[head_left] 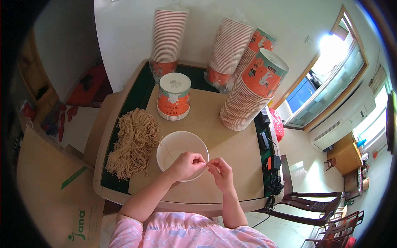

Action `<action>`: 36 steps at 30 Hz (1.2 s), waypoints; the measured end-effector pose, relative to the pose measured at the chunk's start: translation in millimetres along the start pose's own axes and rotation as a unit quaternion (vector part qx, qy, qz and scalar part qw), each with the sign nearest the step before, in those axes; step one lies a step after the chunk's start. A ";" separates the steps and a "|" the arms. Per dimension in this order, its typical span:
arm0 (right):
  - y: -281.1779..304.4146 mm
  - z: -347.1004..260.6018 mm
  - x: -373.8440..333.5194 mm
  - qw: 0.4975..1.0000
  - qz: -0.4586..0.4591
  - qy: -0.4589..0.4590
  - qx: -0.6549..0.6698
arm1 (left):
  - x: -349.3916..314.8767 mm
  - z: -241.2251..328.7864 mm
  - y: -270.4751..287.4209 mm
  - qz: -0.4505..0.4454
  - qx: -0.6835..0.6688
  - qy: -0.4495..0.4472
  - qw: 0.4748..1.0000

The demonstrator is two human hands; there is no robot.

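A white-lined paper bucket [182, 140] stands mouth up near the front of the table. A thin tan string [167, 149] crosses its inside and runs to my left hand [186, 165], whose fingers are pinched over the bucket's right rim. My right hand [222, 173] meets it there, thumb and finger pinched at the same spot; the string's end between the fingertips is too small to make out clearly. Left of the bucket lies a heap of tan strings [133, 142]. Behind it, a short stack of orange and teal printed paper buckets [174, 97] rests upside down.
Tall stacks of nested buckets stand at the back, some bagged in plastic [169, 37], with a leaning unwrapped stack [248, 93] at right. Power adapters and black cables [273, 182] line the table's right edge. A cardboard box [53, 190] stands left, a dark wooden chair [310, 202] right.
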State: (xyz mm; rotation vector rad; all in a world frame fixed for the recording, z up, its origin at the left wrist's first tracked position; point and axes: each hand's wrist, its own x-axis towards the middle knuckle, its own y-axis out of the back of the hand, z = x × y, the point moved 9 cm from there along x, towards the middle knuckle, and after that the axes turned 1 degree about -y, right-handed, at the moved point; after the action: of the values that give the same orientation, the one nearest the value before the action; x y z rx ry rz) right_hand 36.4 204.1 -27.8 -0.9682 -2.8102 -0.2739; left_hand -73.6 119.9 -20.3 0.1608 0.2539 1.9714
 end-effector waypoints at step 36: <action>-17.7 -38.5 2.0 0.980 0.000 0.131 -0.152 | 5.6 -0.6 14.8 0.043 -0.168 0.012 0.985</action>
State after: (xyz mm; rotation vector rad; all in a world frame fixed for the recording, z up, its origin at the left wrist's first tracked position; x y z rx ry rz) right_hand 27.2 183.0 7.9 -0.9091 -2.5709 -0.7882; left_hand -89.1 119.2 -17.1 -0.0714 -0.0734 2.0711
